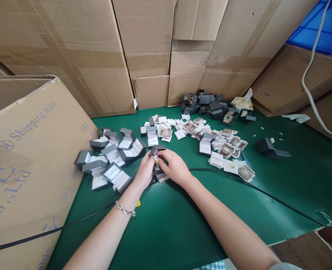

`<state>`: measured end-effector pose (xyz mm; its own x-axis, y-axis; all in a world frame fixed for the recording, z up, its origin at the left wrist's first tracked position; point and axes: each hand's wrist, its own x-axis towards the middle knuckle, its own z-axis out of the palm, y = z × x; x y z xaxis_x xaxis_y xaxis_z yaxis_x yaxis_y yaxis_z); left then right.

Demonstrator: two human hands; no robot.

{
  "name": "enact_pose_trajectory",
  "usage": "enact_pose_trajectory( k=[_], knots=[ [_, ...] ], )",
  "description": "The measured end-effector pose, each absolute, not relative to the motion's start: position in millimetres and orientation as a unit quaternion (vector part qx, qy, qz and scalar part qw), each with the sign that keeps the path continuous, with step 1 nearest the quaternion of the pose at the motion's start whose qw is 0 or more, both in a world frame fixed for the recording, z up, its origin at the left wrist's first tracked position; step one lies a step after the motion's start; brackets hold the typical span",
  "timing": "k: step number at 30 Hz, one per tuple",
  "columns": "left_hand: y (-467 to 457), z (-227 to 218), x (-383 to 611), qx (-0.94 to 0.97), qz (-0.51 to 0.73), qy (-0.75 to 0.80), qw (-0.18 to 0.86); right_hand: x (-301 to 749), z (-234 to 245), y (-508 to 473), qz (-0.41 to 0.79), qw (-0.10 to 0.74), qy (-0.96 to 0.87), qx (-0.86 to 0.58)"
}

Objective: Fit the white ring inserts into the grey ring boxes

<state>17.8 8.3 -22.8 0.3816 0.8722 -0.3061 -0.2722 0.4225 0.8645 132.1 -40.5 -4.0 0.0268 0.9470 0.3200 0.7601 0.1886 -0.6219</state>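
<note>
Both my hands meet over a small grey hinged box [158, 150] standing open on the green table [183, 225]. My left hand [145, 171], with a chain bracelet on the wrist, grips the box from the left. My right hand [174, 165] has its fingers curled onto the box and its white insert from the right. To the left lies a cluster of several open grey boxes with white linings [112, 159].
White and beige inserts [225, 148] are scattered at centre and right. A heap of dark closed boxes [208, 103] sits at the back, one lone box [269, 147] at right. Cardboard cartons [27, 150] wall the left and back. A black cable [253, 189] crosses the table.
</note>
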Motion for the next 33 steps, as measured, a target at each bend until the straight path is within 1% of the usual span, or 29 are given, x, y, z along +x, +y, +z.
enact_pose_trajectory(
  k=[17,33],
  knots=[
    [7.0,-20.3,20.1,0.376,0.386,0.412,0.735,132.0,-3.8,-41.4,0.133,0.345,-0.688,-0.625],
    [8.7,-24.7,18.7,0.384,0.382,0.413,0.733,132.1,-5.3,-40.3,0.129,0.355,-0.692,-0.616]
  ],
)
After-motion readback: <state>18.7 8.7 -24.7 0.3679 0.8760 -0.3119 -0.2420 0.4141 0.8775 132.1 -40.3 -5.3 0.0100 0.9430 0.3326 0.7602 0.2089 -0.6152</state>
